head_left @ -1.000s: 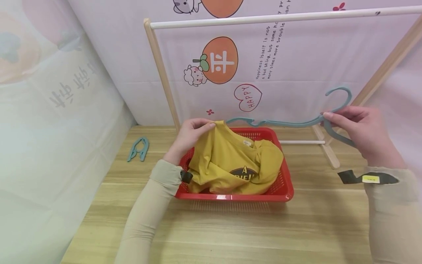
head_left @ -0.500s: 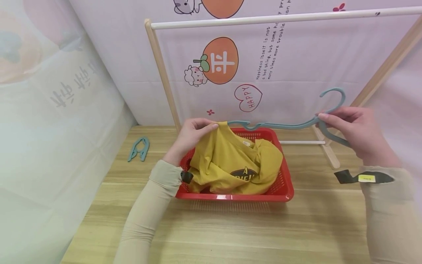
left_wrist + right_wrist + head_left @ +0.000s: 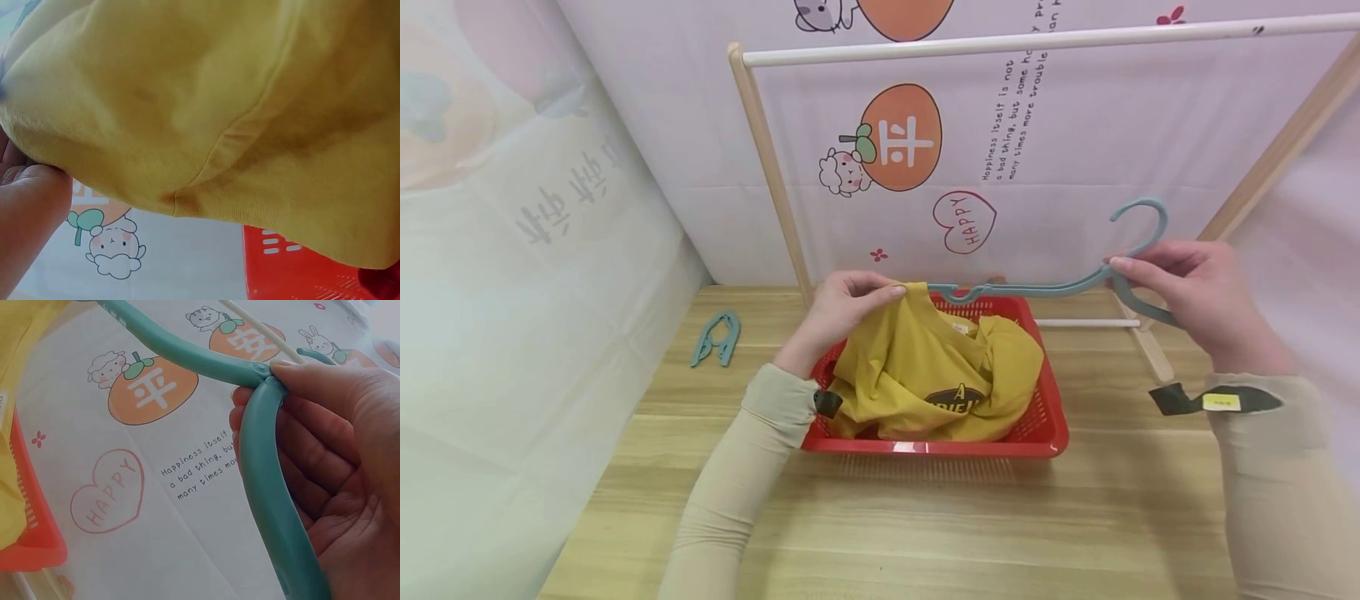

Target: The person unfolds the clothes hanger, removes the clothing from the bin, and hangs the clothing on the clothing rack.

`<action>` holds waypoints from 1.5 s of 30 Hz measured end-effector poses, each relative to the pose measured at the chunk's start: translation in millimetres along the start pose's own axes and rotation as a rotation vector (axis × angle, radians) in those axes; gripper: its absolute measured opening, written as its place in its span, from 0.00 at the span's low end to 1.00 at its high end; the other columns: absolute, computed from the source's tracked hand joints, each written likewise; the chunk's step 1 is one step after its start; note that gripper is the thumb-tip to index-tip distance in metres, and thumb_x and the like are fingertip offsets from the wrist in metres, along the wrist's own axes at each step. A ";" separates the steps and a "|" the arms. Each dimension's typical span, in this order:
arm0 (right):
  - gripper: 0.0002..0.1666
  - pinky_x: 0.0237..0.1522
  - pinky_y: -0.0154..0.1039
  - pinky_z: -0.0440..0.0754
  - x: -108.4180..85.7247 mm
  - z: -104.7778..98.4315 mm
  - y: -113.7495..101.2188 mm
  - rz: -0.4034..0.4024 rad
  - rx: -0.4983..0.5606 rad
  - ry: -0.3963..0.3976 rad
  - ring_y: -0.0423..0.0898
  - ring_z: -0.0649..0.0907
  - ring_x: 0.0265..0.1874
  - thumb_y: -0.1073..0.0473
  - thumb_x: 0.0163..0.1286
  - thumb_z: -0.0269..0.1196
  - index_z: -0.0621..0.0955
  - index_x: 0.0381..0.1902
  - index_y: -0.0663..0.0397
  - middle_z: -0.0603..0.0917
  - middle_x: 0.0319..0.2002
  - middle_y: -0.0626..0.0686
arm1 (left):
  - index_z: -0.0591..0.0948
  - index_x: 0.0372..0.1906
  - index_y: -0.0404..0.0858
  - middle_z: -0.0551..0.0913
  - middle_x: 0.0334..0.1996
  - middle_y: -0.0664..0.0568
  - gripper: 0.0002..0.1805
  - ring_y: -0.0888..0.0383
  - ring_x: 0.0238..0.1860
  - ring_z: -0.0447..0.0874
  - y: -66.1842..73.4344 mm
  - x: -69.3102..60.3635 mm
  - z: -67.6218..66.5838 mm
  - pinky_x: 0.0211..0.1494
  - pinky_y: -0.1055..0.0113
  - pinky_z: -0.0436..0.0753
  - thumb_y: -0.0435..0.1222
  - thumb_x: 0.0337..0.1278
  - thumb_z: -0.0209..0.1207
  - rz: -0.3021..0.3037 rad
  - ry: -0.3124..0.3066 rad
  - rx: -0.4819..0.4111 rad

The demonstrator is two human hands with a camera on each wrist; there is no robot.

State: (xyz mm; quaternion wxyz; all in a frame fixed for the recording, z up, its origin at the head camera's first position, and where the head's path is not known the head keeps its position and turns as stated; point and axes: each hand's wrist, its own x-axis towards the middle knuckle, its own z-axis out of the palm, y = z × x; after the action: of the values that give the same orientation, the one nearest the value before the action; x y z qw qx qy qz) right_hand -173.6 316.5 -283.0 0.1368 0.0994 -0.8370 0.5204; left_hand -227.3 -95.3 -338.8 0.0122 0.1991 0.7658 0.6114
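A yellow T-shirt [image 3: 917, 367] with a dark printed patch lies bunched in a red basket [image 3: 925, 448]. My left hand [image 3: 846, 312] pinches its neckline near one shoulder and lifts that part above the rim. In the left wrist view the yellow cloth [image 3: 206, 112] fills most of the picture. My right hand [image 3: 1202, 296] grips a blue-green clothes hanger [image 3: 1045, 290] where its arms and hook meet. One hanger arm reaches left, its tip hidden behind the shirt's neckline. The other arm [image 3: 265, 487] bends down past my right palm.
A folded blue-green hanger [image 3: 717, 337] lies on the wooden table [image 3: 880, 525] left of the basket. Behind the basket stands a rack with a white rail [image 3: 1000, 43] and wooden legs. A printed cloth [image 3: 1075, 217] hangs at the back.
My right hand has moved left with the hanger, whose far arm now goes further behind the shirt's neckline. My left hand has shifted slightly right with the pinched cloth.
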 end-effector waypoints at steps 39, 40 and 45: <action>0.13 0.33 0.31 0.80 -0.2 34.9 -20.1 0.011 0.051 -0.068 0.43 0.86 0.34 0.61 0.67 0.72 0.89 0.45 0.64 0.90 0.33 0.53 | 0.91 0.39 0.36 0.90 0.37 0.52 0.06 0.56 0.42 0.86 10.7 5.8 19.9 0.48 0.63 0.82 0.35 0.62 0.70 0.122 -0.153 -0.018; 0.13 0.34 0.31 0.80 -0.3 35.7 -20.0 0.009 0.051 -0.069 0.43 0.86 0.34 0.61 0.67 0.72 0.89 0.45 0.64 0.90 0.33 0.53 | 0.91 0.40 0.36 0.90 0.37 0.52 0.06 0.55 0.41 0.86 10.8 5.6 19.9 0.48 0.63 0.82 0.35 0.63 0.70 0.122 -0.155 -0.017; 0.13 0.34 0.31 0.79 -0.8 38.6 -20.1 0.003 0.029 -0.061 0.44 0.84 0.35 0.61 0.67 0.73 0.89 0.45 0.63 0.90 0.34 0.51 | 0.91 0.40 0.36 0.90 0.37 0.53 0.06 0.56 0.41 0.86 10.5 5.5 19.1 0.48 0.62 0.83 0.35 0.63 0.69 0.120 -0.157 -0.006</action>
State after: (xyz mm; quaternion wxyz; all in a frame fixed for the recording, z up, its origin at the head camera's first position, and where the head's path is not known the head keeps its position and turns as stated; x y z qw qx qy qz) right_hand -171.4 273.0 -282.5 0.1090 0.1159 -0.8334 0.5293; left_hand -224.3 -73.9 -332.5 0.0361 0.2918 0.7474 0.5958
